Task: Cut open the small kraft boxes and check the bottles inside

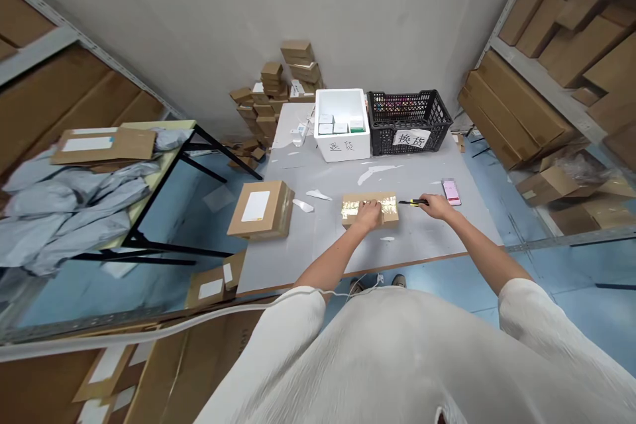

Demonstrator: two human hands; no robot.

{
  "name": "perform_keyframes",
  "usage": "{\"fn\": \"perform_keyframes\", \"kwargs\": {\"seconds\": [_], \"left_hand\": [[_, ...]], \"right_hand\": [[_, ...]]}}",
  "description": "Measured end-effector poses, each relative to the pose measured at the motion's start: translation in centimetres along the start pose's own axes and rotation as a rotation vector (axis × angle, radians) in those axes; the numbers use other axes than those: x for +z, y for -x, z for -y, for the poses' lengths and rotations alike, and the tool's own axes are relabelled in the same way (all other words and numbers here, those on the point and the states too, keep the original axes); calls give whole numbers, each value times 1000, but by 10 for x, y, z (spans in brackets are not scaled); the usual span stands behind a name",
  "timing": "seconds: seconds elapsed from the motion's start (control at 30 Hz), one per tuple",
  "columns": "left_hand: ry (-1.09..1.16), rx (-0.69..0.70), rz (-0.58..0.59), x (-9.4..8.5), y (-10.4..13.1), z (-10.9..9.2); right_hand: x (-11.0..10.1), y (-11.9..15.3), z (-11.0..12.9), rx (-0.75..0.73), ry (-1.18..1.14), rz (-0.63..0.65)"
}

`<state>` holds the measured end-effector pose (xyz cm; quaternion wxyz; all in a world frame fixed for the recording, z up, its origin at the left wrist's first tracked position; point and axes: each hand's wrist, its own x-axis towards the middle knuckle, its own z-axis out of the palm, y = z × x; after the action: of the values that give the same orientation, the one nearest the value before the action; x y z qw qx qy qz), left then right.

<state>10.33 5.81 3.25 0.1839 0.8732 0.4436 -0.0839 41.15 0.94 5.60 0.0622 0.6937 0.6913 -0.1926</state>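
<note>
A small cardboard box (348, 217) with shiny clear tape along its top lies near the front of the grey table. My left hand (369, 215) is on top of this box, fingers bent and pressed against it. In my right hand (435, 206), closed around the handle, is a box cutter (413, 201) with a black and yellow body. Its blade end points left, beside the box's right end. A phone (451, 191) with a pink screen lies just beyond my right hand. Whether the tape is cut cannot be made out.
A larger taped carton (253, 218) sits at the table's left. At the back stand a white foam box (342, 146) holding small boxes and a black plastic crate (385, 140). Paper scraps (318, 195) lie on the table (318, 245). A white cable (199, 317) crosses low in front of me.
</note>
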Motion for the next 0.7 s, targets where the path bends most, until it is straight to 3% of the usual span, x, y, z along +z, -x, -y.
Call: {"fn": "perform_keyframes", "kwargs": {"seconds": [0.23, 0.5, 0.6, 0.7], "left_hand": [[-39, -24, 13, -1, 0, -1], [-33, -20, -37, 13, 10, -1], [-31, -11, -58, 18, 9, 1], [-20, -14, -61, 22, 6, 4]], "right_hand": [[-6, -15, 17, -102, 84, 15], [-14, -39, 46, -193, 213, 111], [-18, -45, 48, -180, 157, 160], [-16, -44, 37, -89, -44, 260]]}}
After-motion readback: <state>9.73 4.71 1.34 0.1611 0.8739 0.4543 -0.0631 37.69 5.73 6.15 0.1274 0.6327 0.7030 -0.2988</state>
